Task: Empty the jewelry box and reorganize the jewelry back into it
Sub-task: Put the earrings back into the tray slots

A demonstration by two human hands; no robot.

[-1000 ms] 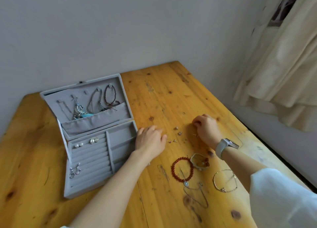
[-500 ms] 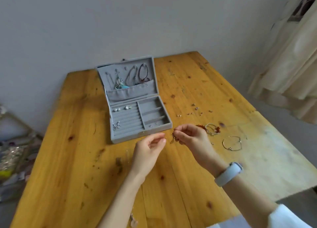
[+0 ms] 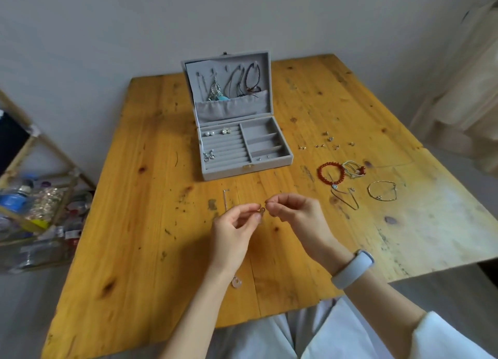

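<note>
Both hands now pinch a small earring together.

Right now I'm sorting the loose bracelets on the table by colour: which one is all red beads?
The red bead bracelet, the loose bracelet lying nearest the jewelry box. The corded bracelet beside it has only a few red beads, and the thin wire bangle farther right has none.

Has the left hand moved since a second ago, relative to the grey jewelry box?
Yes. The left hand left the grey jewelry box side, coming nearer the person.
</note>
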